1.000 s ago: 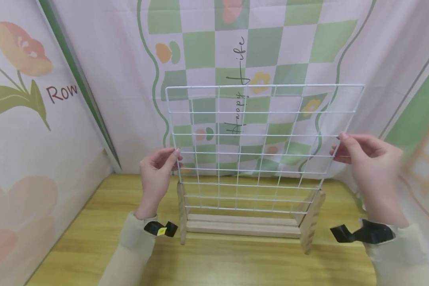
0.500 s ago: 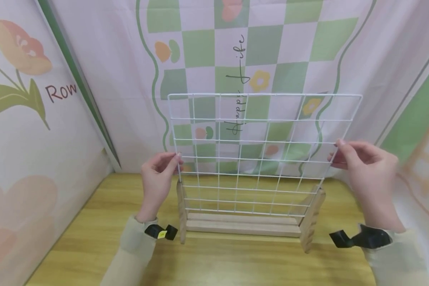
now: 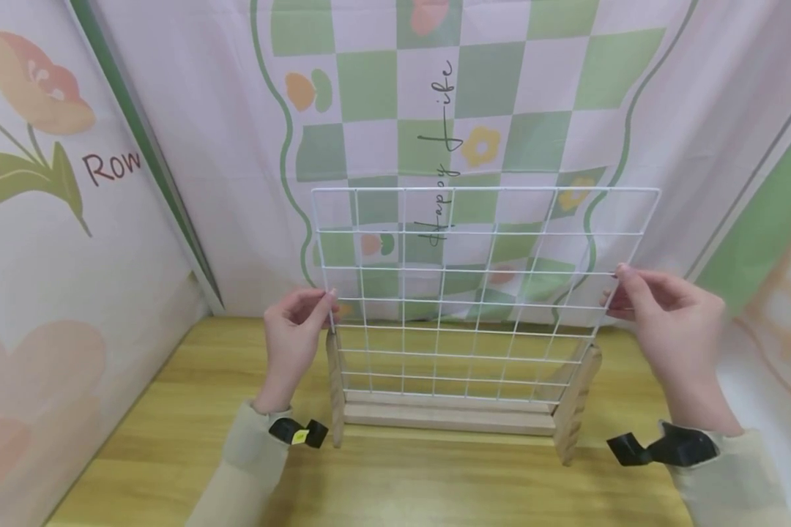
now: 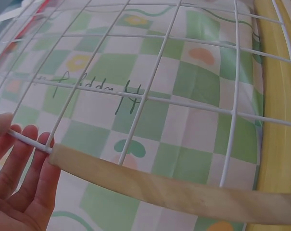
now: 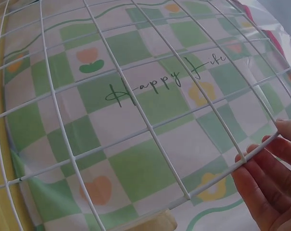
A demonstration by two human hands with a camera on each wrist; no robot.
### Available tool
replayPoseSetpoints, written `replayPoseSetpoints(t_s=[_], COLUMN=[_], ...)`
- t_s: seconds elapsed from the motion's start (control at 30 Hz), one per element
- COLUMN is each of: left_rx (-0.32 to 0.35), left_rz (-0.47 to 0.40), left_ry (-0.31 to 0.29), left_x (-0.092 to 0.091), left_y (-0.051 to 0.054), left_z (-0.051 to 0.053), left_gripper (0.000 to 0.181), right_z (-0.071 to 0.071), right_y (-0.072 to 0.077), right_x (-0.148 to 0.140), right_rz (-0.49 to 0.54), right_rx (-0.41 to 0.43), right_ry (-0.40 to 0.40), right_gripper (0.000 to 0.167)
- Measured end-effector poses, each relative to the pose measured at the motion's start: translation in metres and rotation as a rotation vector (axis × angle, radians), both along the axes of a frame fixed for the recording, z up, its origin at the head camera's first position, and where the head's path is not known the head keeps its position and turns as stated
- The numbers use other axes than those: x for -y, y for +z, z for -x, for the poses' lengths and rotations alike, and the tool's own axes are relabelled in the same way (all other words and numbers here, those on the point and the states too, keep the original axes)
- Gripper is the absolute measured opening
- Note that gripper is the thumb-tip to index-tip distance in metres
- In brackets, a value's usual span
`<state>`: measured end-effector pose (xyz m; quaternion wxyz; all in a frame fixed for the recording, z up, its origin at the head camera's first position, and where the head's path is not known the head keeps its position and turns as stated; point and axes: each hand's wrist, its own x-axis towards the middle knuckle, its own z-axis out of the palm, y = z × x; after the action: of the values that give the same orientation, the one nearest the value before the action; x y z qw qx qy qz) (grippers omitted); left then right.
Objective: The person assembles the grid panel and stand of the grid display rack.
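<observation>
A white wire grid panel (image 3: 404, 233) stands upright in a wooden stand (image 3: 448, 419), between its two side pieces. At the panel's left edge, my left hand (image 3: 294, 329) pinches the outer wire between thumb and fingers, just above the left side piece (image 4: 155, 187). My right hand (image 3: 675, 322) pinches the opposite edge wire, somewhat higher above the right side piece (image 3: 575, 410). The panel's lower edge lies close over the crossbar; whether it touches the wood I cannot tell. In the right wrist view, curled fingertips (image 5: 251, 149) meet the wire from below.
The stand rests on a yellow wood-grain table (image 3: 395, 483). Behind it hangs a cloth (image 3: 362, 88) with green and white checks and lettering. A flower-printed panel (image 3: 33, 278) borders the table on the left. Each wrist wears a black strap (image 3: 685, 445).
The wire grid panel has slid down steadily between the stand's side pieces, its lower edge nearing the crossbar. Both hands have moved down with it, keeping their grip.
</observation>
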<state>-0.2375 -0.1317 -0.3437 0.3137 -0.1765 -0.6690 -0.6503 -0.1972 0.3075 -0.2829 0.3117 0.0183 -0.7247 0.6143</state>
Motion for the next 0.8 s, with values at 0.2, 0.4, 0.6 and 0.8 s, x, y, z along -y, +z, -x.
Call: replayPoseSetpoints(t_s=[0.2,0.4,0.6,0.8], left_rx=[-0.013,-0.016,-0.006,-0.050], left_rz=[-0.002,0.000,0.006,-0.010], left_ry=[-0.006,-0.004,0.006,-0.003], left_x=[-0.001,-0.001,0.000,0.002], left_y=[-0.002,-0.004,-0.005,0.006], left_z=[0.000,0.002,0.002,0.002], left_gripper=[0.012,0.014,0.011,0.013], right_z=[0.003,0.004,0.005,0.005], right_y=[-0.006,-0.008,-0.012,-0.014], right_x=[-0.002,0.000,0.000,0.000], right_rz=[0.069,0.091,0.035,0.006], right_rx=[0.012,0.004,0.014,0.006], right_ry=[0.047,0.038,-0.013,-0.038], right_gripper=[0.025,0.018,0.023,0.021])
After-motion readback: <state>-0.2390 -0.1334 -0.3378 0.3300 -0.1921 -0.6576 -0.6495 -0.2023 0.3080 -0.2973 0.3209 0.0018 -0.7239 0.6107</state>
